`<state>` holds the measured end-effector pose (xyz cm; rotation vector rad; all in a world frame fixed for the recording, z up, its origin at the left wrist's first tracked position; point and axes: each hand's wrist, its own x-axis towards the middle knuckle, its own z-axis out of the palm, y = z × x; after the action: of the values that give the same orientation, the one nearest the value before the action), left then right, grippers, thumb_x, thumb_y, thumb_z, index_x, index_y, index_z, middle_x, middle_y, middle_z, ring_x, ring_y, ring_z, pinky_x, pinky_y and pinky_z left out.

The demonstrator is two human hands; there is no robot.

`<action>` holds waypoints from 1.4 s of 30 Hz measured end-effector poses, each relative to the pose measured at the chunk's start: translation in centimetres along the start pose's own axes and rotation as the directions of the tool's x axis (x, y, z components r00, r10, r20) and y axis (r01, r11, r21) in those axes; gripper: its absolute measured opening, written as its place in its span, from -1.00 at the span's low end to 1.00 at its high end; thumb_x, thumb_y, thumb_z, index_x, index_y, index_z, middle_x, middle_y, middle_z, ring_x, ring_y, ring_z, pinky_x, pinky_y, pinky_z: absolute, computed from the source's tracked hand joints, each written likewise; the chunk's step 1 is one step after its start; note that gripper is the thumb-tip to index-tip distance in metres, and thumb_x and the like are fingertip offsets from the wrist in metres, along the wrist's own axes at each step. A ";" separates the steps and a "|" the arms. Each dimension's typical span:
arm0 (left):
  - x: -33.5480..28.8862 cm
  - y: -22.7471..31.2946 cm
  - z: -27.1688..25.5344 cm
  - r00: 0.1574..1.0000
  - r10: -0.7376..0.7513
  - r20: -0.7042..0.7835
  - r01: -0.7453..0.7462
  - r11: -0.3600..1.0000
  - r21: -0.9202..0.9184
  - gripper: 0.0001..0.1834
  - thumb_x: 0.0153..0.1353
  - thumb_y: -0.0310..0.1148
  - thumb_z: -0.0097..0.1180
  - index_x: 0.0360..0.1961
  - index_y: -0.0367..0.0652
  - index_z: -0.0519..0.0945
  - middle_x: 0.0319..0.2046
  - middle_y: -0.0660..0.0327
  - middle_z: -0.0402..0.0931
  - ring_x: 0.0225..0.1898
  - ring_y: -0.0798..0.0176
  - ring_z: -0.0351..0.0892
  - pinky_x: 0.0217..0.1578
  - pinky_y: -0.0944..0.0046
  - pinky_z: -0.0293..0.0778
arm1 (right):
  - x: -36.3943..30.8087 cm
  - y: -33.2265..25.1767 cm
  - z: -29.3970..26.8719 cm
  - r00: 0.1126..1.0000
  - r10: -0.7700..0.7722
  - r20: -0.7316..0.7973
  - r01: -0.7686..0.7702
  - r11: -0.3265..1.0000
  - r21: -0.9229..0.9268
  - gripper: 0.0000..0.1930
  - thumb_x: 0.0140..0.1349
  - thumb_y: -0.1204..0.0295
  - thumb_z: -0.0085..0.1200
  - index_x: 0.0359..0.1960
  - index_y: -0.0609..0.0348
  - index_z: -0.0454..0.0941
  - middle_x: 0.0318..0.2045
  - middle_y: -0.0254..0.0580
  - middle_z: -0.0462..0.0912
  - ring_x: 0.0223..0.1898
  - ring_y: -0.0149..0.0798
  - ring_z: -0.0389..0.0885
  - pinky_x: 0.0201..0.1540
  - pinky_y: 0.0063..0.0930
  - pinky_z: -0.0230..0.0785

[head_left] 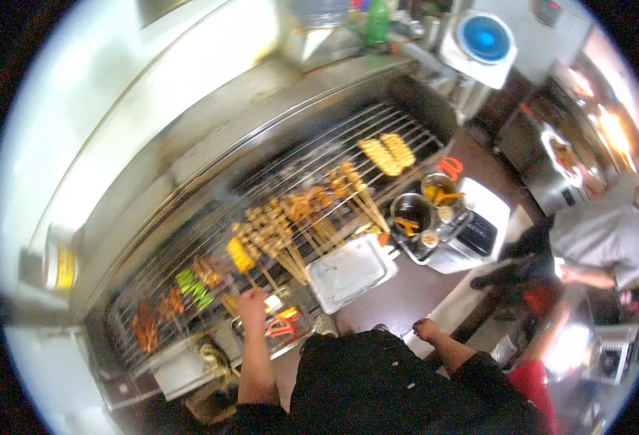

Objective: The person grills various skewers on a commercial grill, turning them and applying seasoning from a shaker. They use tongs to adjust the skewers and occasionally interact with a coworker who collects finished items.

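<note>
Black clothing [377, 377] with pale buttons fills the bottom of the head view, closest to the camera. To its left, the left hand [253, 304] reaches to the front edge of a long grill [377, 116]; its fingers are curled, but I cannot tell whether they grasp a stick. On the other side, the right hand [427, 330] is held near the body with its fingers bent inward; whether they hold anything is unclear.

Skewers of browned food [265, 228] lie side by side across the middle of the grill, their bare sticks pointing toward the person. Yellow skewered food [240, 255] lies just beyond the left hand, with green pieces [194, 289] and dark reddish-brown food [144, 328] farther left. Two yellow slabs [387, 154] rest near the far right end.

Between the hands, but farther forward, a pale metal tray [352, 281] sits on the worktop [395, 293]. Right of it are a dark pot [411, 209] and a white appliance [499, 210]. Another person in a grey top [602, 232] is at the right.
</note>
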<state>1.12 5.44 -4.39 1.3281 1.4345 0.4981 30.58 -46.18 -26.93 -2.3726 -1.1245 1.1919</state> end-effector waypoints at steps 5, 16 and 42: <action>-1.5 3.8 -0.3 0.991 -0.030 0.128 0.083 0.895 -0.439 -0.78 0.40 -0.33 0.14 -0.09 -0.29 0.56 -0.45 0.21 0.57 -0.62 0.50 0.30 -0.65 0.40 0.19 | -0.4 -7.8 -2.8 0.957 0.189 -0.219 -0.161 0.977 0.141 -0.72 0.26 0.28 -0.01 -0.22 0.18 0.69 -0.22 0.12 0.71 -0.16 0.21 0.66 -0.06 -0.06 0.54; -6.5 9.9 10.4 0.823 0.228 0.520 0.050 0.884 -0.466 -0.88 0.40 -0.41 0.10 -0.16 -0.25 0.53 -0.41 0.27 0.51 -0.53 0.47 0.35 -0.55 0.41 0.31 | 1.9 -38.0 -14.8 0.923 -0.207 -0.323 0.367 0.721 0.588 -0.66 0.50 0.21 -0.05 0.17 0.05 0.55 -0.11 -0.24 0.71 -0.14 -0.32 0.64 -0.07 -0.30 0.55; -16.0 7.4 25.1 0.957 -0.076 0.279 0.068 0.997 0.037 -0.65 0.38 -0.21 0.12 -0.02 -0.29 0.59 -0.35 0.20 0.59 -0.47 0.34 0.55 -0.52 0.34 0.44 | 21.8 -8.3 -50.6 0.779 -0.235 -0.581 0.081 0.957 -0.279 -0.81 0.33 0.33 -0.03 -0.26 0.15 0.58 -0.34 0.06 0.67 -0.29 0.15 0.67 -0.24 0.04 0.51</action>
<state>23.36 -15.34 -0.28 1.3058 1.2522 0.2315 73.05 -19.20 -3.09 -2.4788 -1.2383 0.1805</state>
